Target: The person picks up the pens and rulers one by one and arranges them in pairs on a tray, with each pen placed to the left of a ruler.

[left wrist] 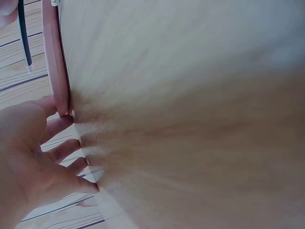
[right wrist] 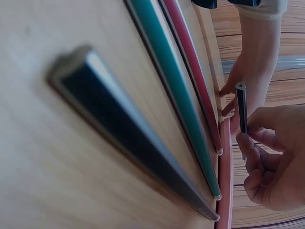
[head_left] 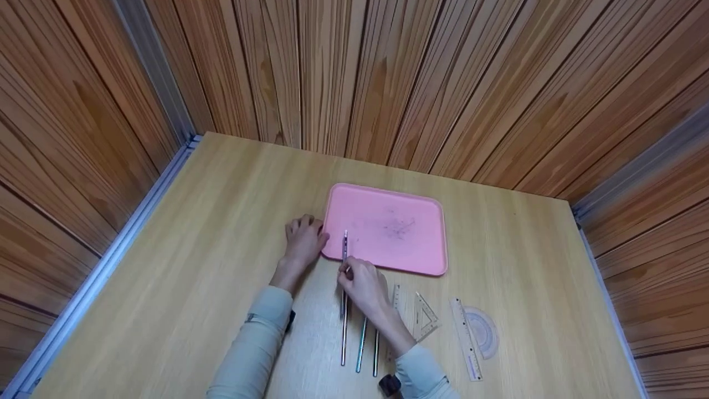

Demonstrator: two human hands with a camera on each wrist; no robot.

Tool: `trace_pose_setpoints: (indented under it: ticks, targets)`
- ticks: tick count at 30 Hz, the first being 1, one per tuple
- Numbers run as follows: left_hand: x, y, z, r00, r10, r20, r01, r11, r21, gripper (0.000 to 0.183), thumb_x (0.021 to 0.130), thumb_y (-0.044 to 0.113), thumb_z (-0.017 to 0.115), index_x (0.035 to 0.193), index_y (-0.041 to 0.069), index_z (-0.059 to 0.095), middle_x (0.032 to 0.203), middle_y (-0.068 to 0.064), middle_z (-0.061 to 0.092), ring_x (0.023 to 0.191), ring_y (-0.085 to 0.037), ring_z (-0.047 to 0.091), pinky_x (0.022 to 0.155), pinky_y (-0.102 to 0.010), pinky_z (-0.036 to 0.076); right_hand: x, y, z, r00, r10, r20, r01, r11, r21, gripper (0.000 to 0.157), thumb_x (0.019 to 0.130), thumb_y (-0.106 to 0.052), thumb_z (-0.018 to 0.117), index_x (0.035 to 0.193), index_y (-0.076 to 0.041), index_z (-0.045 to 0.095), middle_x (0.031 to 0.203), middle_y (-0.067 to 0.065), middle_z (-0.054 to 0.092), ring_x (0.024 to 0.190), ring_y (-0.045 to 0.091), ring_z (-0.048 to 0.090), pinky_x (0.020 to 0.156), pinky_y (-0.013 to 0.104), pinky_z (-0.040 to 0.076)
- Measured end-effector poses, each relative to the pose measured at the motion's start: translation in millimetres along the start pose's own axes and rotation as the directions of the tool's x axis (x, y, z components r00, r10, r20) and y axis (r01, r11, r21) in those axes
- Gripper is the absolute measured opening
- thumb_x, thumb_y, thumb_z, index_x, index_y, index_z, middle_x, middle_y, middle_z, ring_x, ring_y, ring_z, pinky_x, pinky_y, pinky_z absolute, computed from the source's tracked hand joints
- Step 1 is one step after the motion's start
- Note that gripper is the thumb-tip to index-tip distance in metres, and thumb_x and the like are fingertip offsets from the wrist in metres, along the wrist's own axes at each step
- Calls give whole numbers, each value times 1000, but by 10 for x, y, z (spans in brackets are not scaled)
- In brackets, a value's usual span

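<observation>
My right hand (head_left: 364, 285) pinches a dark striped pencil (head_left: 345, 244) between thumb and fingers, its light tip over the left part of the pink tray (head_left: 382, 191). The right wrist view shows the flat end of this pencil (right wrist: 241, 102) pointing back from the fingers. At the tray's left edge is my left hand (head_left: 303, 241). In the left wrist view its thumb is at the tray rim (left wrist: 56, 62), with the other fingers spread and their tips on the table. A red pencil (right wrist: 193, 76), a teal pencil (right wrist: 174, 88) and a black pencil (right wrist: 138, 133) lie below the tray.
Dark smudges (head_left: 397, 228) mark the tray. To the right of the pencils lie a clear ruler (head_left: 396, 296), a set square (head_left: 425, 317), another ruler (head_left: 466, 339) and a protractor (head_left: 483, 332). Wood-panelled walls (head_left: 332, 72) enclose the table.
</observation>
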State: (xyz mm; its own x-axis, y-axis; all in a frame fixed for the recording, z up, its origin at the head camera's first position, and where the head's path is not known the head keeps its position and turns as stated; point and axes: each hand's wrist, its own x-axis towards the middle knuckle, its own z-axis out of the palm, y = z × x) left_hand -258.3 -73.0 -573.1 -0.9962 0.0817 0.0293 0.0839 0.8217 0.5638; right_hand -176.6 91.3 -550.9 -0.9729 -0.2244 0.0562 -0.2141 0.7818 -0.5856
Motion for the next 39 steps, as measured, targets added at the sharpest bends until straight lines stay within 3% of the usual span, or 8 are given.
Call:
trace_pose_setpoints:
  ticks: [28,39]
  targets:
    - [12,-7,7,1000,-23,16,23,1000,3,38,100,28,58,130,5,63,140,-20,50,127,-39,39,109,-53,22,279,179,72,997,0,-81,1,1000,7,5,87,-11,68,91,-11,71,81,1,71,72,12,63,66,30,53]
    - [17,-7,18,1000,-25,17,25,1000,-7,38,100,29,59,131,5,62,141,-19,49,128,-39,39,109,-53,22,386,191,55,993,48,-110,-46,999,22,6,88,-14,69,93,-12,71,80,0,69,73,13,60,67,32,51]
